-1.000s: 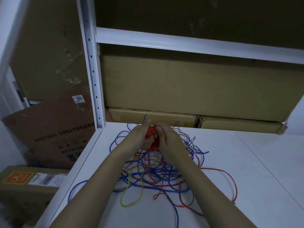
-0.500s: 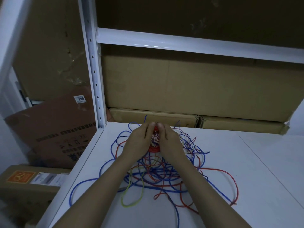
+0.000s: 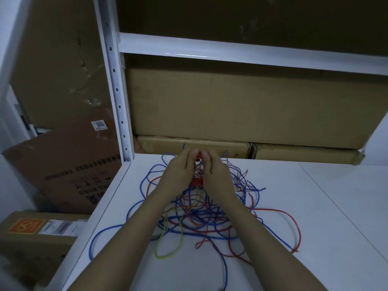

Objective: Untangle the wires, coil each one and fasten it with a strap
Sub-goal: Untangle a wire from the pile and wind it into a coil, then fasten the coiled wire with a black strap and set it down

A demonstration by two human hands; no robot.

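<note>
The wires (image 3: 195, 215) lie in a loose tangle of blue, red and yellow on the white table (image 3: 315, 206). My left hand (image 3: 178, 171) and right hand (image 3: 216, 173) both grip a small red coil (image 3: 197, 181) between them (held just above the heap). I judge them light and springy, best held at the coil's side. Cardboard boxes (image 3: 231, 106) fill the shelf behind.

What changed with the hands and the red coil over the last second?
Both hands, left hand and right hand, turned the red coil upright between them, fingers now meeting at its top. They hold it as before; the tangled wires barely shifted.
</note>
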